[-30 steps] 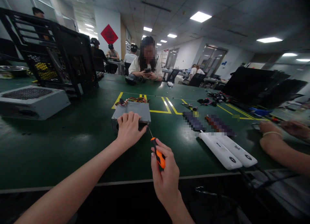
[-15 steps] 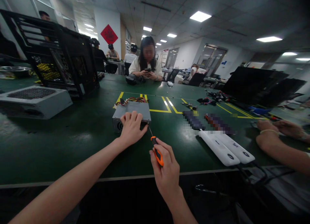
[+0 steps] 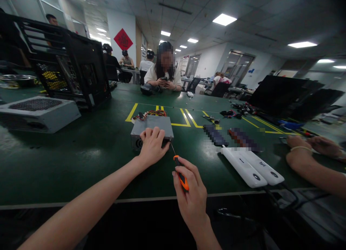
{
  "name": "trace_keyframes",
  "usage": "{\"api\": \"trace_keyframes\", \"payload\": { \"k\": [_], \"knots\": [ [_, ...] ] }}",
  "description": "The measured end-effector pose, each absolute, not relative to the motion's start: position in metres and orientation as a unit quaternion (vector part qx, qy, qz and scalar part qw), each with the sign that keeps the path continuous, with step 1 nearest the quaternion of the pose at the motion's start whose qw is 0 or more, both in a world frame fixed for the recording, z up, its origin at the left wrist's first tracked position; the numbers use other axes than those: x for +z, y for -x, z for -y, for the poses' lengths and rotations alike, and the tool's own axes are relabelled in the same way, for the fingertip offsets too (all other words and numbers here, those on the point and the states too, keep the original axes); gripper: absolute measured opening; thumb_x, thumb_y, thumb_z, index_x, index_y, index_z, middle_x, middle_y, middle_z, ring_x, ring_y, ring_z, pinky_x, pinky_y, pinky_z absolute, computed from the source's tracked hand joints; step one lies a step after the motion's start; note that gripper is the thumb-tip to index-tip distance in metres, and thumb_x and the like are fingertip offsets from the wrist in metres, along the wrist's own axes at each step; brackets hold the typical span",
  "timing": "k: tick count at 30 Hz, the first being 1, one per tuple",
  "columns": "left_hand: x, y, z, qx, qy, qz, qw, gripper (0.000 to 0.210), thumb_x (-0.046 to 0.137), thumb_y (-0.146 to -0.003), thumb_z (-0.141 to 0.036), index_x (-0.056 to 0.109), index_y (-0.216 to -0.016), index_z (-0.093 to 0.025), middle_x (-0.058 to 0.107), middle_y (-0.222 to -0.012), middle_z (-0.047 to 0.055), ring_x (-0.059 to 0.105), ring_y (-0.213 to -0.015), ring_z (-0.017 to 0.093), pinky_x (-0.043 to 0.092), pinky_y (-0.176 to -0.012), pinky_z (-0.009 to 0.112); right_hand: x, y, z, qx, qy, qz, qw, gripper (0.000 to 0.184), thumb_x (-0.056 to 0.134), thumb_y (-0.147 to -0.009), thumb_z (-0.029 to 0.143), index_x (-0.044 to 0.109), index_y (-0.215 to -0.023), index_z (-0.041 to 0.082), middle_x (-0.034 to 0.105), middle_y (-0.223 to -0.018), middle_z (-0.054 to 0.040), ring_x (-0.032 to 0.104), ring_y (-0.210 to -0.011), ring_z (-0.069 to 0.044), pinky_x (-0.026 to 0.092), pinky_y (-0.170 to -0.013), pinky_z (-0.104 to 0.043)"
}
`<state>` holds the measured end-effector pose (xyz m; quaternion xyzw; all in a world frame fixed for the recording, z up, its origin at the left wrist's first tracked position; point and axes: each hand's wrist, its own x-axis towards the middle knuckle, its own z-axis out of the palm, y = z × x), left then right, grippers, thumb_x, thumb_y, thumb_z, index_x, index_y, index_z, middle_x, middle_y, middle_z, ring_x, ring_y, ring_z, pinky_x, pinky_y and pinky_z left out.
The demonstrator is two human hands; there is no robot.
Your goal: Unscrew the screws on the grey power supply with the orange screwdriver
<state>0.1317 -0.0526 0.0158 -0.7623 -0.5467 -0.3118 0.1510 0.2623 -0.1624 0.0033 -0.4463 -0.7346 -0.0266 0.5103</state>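
Note:
A grey computer power supply (image 3: 160, 121) rests on the green table in front of me, its bundle of coloured cables (image 3: 155, 113) at the far side. My left hand (image 3: 153, 144) grips its near edge, fingers bent over the top and thumb against the near face. In my right hand (image 3: 191, 192) is an orange and black screwdriver (image 3: 177, 161), held by its handle. Its thin shaft points up at the near right corner of the power supply, close to my left thumb. Whether the tip sits in a screw is too small to tell.
A second power supply (image 3: 54, 115) and a black computer case (image 3: 89, 70) stand to the left. White power banks (image 3: 244, 167), blurred phones and cables lie to the right, near a co-worker's hands (image 3: 300, 143). Another person (image 3: 162, 70) sits opposite. The table's edge (image 3: 146, 199) is close to me.
The power supply has shifted slightly to the right, with my left hand on it. My right hand and the screwdriver have moved right and a little towards me.

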Motion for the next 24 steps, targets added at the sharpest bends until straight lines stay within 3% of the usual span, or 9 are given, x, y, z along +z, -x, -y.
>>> {"api": "trace_keyframes", "payload": {
  "k": [5, 11, 15, 20, 24],
  "knots": [
    [0.0148, -0.1313, 0.0516, -0.313, 0.764, 0.544, 0.149, 0.025, 0.048, -0.077, -0.038, 0.051, -0.092, -0.018, 0.049, -0.097, 0.010, 0.037, -0.094, 0.029, 0.028, -0.077, 0.043, 0.0020, -0.2639, 0.1641, -0.016, 0.464, 0.740, 0.486, 0.025, 0.045, -0.082, 0.012, 0.046, -0.107, 0.018, 0.053, -0.112, -0.0126, 0.053, -0.106, -0.020, 0.050, -0.085, -0.036],
    [0.0133, -0.1309, 0.0519, -0.320, 0.757, 0.547, 0.160, 0.028, 0.049, -0.076, -0.039, 0.051, -0.093, -0.017, 0.048, -0.097, 0.011, 0.037, -0.094, 0.029, 0.028, -0.079, 0.043, -0.0015, -0.2688, 0.1604, -0.077, 0.481, 0.707, 0.513, 0.029, 0.048, -0.083, 0.017, 0.043, -0.112, 0.018, 0.058, -0.101, -0.0105, 0.059, -0.093, -0.018, 0.052, -0.075, -0.032],
    [0.0121, -0.1315, 0.0522, -0.317, 0.752, 0.554, 0.162, 0.029, 0.049, -0.076, -0.040, 0.052, -0.095, -0.017, 0.048, -0.098, 0.011, 0.037, -0.095, 0.029, 0.028, -0.079, 0.043, 0.0038, -0.2646, 0.1635, -0.078, 0.477, 0.738, 0.471, 0.027, 0.046, -0.083, 0.016, 0.045, -0.111, 0.018, 0.052, -0.117, -0.0150, 0.054, -0.108, -0.022, 0.050, -0.082, -0.038],
    [0.0112, -0.1310, 0.0516, -0.317, 0.750, 0.556, 0.166, 0.030, 0.049, -0.076, -0.041, 0.052, -0.095, -0.018, 0.048, -0.099, 0.011, 0.038, -0.096, 0.029, 0.029, -0.079, 0.043, 0.0032, -0.2647, 0.1610, -0.090, 0.465, 0.731, 0.492, 0.030, 0.046, -0.084, 0.014, 0.043, -0.113, 0.019, 0.059, -0.109, -0.0125, 0.058, -0.101, -0.019, 0.051, -0.080, -0.034],
    [0.0109, -0.1308, 0.0511, -0.319, 0.751, 0.556, 0.158, 0.031, 0.049, -0.076, -0.041, 0.052, -0.096, -0.018, 0.048, -0.098, 0.011, 0.038, -0.095, 0.030, 0.029, -0.079, 0.043, 0.0056, -0.2649, 0.1608, -0.047, 0.466, 0.731, 0.495, 0.029, 0.048, -0.083, 0.017, 0.043, -0.112, 0.019, 0.055, -0.113, -0.0131, 0.054, -0.107, -0.020, 0.050, -0.084, -0.036]
  ]
}}
